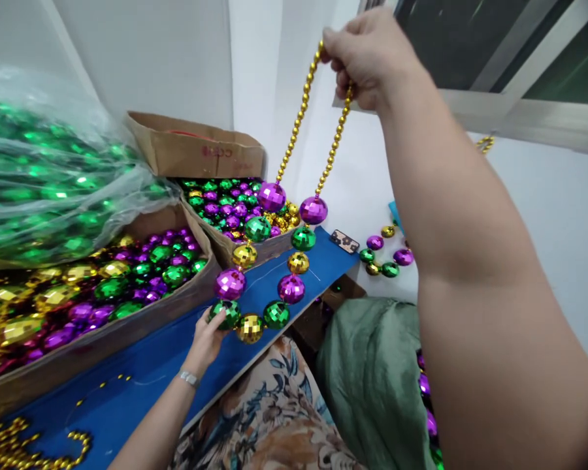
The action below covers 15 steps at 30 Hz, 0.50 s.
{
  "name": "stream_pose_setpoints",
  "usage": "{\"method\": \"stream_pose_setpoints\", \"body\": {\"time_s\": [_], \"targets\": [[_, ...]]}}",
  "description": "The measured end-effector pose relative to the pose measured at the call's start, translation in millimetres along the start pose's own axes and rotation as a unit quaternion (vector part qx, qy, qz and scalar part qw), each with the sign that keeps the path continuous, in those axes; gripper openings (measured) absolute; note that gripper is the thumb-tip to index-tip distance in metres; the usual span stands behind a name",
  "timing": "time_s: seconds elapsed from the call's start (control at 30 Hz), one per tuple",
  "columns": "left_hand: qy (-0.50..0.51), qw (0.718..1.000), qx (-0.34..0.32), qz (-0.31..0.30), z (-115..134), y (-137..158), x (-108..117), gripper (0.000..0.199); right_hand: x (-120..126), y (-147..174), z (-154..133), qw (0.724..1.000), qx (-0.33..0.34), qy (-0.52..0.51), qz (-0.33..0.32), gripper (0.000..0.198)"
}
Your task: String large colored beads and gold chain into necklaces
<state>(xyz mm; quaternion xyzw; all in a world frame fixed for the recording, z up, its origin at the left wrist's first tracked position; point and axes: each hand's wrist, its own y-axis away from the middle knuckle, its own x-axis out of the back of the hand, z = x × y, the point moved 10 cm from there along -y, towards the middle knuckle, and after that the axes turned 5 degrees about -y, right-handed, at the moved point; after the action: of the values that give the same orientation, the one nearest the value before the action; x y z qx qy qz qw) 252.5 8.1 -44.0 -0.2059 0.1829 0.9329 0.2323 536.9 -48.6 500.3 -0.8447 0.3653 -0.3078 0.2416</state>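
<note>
The right forearm (470, 215) blocks the view toward 3 o'clock; the gold strand (17, 434) at 8 is cut off. The right hand (360, 59), raised toward 1, clutches the necklace (298, 263) by its top; the left hand (208, 336), at 7, grasps its green bead (229, 314), some fingers hidden. The necklace hangs central, near the table's (151, 359) front edge.

We hold our right hand (365, 55) high, fingers (334, 47) pinched together | our right arm (445, 163) is slightly bent | our left hand (208, 339) is lower, fingers curled | left forearm (154, 421) slants forward
</note>
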Motion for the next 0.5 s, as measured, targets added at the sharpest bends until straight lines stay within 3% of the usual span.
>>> {"method": "stream_pose_setpoints", "body": {"time_s": [0.2,0.37,0.5], "targets": [[0.002,0.999,0.033,0.005,3,1,2,0.042,39,14,34,0.997,-0.029,0.05,0.043,0.028],[-0.011,0.998,0.056,-0.004,2,-3,-8,0.042,61,27,34,0.994,-0.038,0.083,0.055,0.029],[-0.011,0.996,0.078,-0.039,-2,3,-30,0.042,86,38,22,0.992,-0.025,0.088,0.089,0.028]]}}
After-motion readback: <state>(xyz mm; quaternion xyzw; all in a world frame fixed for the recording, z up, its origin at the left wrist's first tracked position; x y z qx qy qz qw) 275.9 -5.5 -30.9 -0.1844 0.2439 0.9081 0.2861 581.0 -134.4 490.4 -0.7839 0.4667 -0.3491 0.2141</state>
